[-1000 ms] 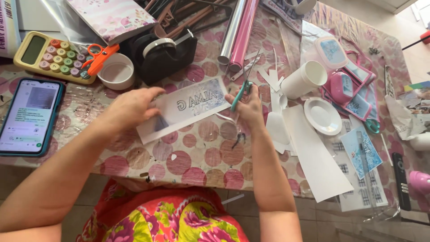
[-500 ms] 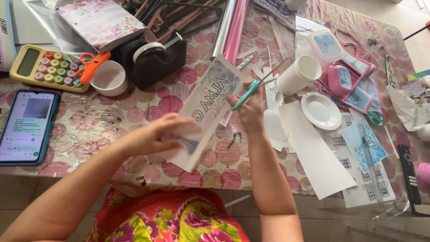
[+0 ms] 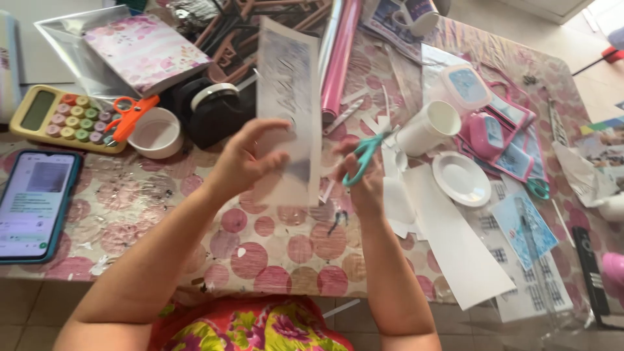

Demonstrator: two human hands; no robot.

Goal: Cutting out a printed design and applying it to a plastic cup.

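Note:
My left hand (image 3: 244,159) holds a long printed paper strip (image 3: 289,97) upright above the table, its lower end pinched between thumb and fingers. My right hand (image 3: 363,177) grips teal-handled scissors (image 3: 365,151) just right of the strip, blades pointing up and right. The strip is blurred by motion. Both forearms reach over the pink-dotted tablecloth (image 3: 260,247).
A phone (image 3: 34,203) lies at the left edge, a yellow calculator (image 3: 62,117) with orange scissors (image 3: 130,116) and a small white bowl (image 3: 156,133) beyond. A black tape dispenser (image 3: 214,110), pink roll (image 3: 341,62), white cup (image 3: 429,127), lid (image 3: 461,179) and paper sheets (image 3: 455,240) crowd the right.
My left hand has turned the paper strip from lying flat across the table to standing upright and lifted it. My right hand with the scissors has stayed beside it.

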